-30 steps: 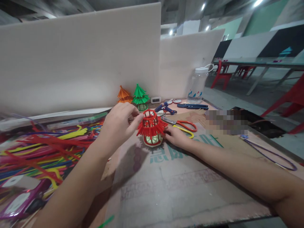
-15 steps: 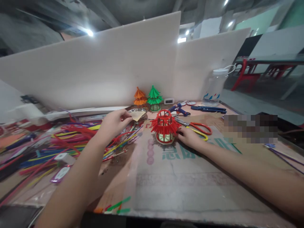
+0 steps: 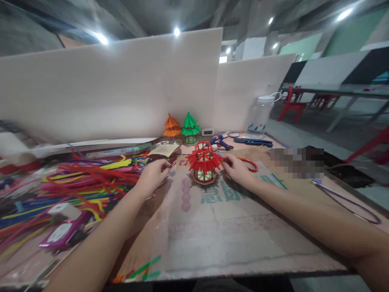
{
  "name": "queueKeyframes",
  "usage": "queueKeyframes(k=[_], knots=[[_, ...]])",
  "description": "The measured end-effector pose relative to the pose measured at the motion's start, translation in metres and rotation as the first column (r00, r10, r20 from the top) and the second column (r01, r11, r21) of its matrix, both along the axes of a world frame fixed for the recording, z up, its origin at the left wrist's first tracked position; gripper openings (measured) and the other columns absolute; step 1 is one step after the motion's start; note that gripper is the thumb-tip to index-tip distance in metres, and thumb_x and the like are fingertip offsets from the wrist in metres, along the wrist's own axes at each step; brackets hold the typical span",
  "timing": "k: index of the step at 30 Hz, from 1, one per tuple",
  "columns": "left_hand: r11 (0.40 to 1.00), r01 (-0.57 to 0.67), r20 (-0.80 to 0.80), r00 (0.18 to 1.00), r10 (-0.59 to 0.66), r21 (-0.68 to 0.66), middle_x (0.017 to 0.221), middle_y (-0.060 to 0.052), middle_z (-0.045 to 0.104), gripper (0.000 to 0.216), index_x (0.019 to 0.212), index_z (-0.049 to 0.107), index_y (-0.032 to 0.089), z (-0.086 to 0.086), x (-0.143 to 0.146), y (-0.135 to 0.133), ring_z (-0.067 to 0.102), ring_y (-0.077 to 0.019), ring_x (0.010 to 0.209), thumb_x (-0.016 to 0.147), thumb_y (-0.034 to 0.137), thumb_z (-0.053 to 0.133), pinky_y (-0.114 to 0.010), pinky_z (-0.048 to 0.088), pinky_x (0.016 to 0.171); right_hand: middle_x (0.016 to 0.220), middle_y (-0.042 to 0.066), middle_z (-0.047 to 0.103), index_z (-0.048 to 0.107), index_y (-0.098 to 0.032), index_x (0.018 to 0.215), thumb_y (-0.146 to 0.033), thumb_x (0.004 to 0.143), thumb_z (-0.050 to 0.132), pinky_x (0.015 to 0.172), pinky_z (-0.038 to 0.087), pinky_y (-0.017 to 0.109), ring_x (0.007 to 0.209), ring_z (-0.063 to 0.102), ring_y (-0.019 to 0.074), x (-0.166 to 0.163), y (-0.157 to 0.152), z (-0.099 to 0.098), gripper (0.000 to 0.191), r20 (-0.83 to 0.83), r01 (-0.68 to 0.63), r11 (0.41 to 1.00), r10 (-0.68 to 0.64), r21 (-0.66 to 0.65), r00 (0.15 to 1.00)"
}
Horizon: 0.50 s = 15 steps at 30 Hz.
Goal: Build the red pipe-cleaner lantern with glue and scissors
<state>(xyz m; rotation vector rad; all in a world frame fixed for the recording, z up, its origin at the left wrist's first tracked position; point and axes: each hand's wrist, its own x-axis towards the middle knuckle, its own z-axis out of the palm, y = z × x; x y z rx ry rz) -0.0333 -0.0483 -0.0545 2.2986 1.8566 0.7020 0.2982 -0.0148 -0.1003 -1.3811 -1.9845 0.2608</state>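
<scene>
A small red pipe-cleaner pagoda (image 3: pixel 204 161), with an open ring top and a flared fringe, stands upright on the cardboard. My right hand (image 3: pixel 238 172) is closed at its right side, thumb and fingertips on the fringe's edge. To the left, my left hand (image 3: pixel 154 175) hovers near the pile of stems with thumb and fingers pinched together. Whatever lies between those fingertips is too small to make out. Just beyond it, a piece of pale yellow paper (image 3: pixel 164 151) rests on a round metal dish (image 3: pixel 175 145). Red-handled scissors (image 3: pixel 251 164) are partly hidden behind my right hand.
Finished orange (image 3: pixel 172 126) and green (image 3: pixel 190 129) pagodas stand by the white partition (image 3: pixel 121 93). A blue glue gun (image 3: pixel 221 142), dark blue pliers (image 3: pixel 253 142) and a clear bottle (image 3: pixel 259 119) sit at the back. Colourful pipe cleaners (image 3: pixel 91 174) cover the left side.
My left hand has drawn back from the metal dish towards me. My right hand remains at the red pagoda's side. The whole view has shifted, with the scene sliding slightly left.
</scene>
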Motion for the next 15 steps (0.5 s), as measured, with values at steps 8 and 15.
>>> queueKeyframes(k=[8,15], knots=[[0.999,-0.003,-0.147,0.989,-0.003,-0.043,0.091,-0.008,0.076,0.03,0.091,0.069,0.021,-0.001,0.007,-0.004,0.069,-0.0255,0.083,0.092,0.042,0.049,-0.031,0.046,0.071,0.102,0.014,0.071,0.065,-0.013,0.104,-0.023,0.092,0.044,0.078,0.046,0.032,0.088,0.063,0.023,0.061,0.028,0.012,0.026,0.084,0.121,0.99,-0.127,0.074,0.988],[0.991,-0.104,-0.295,0.953,0.075,-0.084,0.103,-0.012,0.076,0.025,0.096,0.075,0.021,-0.013,-0.024,0.014,0.069,-0.0281,0.101,0.088,0.031,0.053,-0.03,0.049,0.083,0.106,0.012,0.073,0.074,-0.018,0.105,-0.043,0.082,0.069,0.085,0.046,0.033,0.097,0.064,0.0258,0.057,0.033,0.008,0.034,0.243,-0.076,0.997,0.074,-0.001,0.967]])
